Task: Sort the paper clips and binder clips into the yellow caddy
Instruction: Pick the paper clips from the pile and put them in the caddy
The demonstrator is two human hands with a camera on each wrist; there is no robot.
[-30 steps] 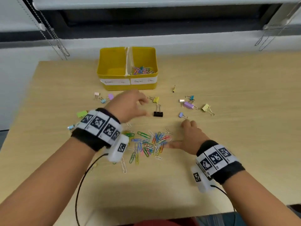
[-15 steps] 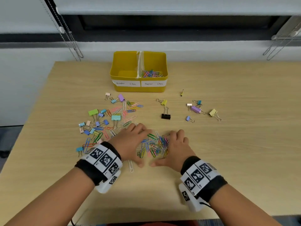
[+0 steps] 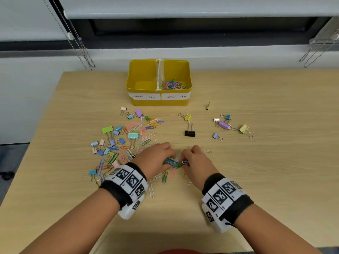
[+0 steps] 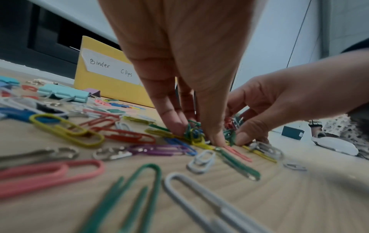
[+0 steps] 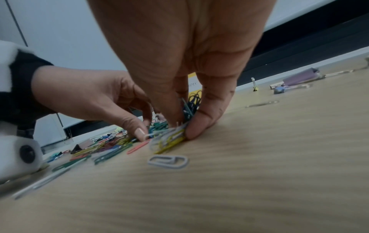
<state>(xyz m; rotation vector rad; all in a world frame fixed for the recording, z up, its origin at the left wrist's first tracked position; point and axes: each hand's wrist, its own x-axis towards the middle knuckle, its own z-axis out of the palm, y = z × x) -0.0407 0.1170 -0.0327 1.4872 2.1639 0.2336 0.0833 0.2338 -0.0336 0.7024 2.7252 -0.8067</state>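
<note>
The yellow caddy [image 3: 158, 102] stands at the table's far middle, its right half holding several coloured paper clips [image 3: 173, 84], its left half labelled "Binder Clips" and bare. Near the table's front my left hand [image 3: 156, 158] and right hand [image 3: 195, 161] curl toward each other and pinch a bunch of coloured paper clips [image 3: 174, 163] between them. In the left wrist view my left hand's fingertips [image 4: 175, 127] press into the bunch [image 4: 194, 134]. In the right wrist view my right hand's thumb and fingers grip the bunch [image 5: 175, 134].
Loose paper clips and pastel binder clips [image 3: 121, 142] spread left of my hands. A black binder clip [image 3: 189, 133] and more binder clips [image 3: 224, 124] lie right of centre. Stray paper clips [image 3: 165, 176] lie under my wrists. Blind cords [image 3: 80, 44] hang behind.
Both hands came together over the paper clip pile near the table's front and their fingers curled in, gathering the clips into a bunch between them.
</note>
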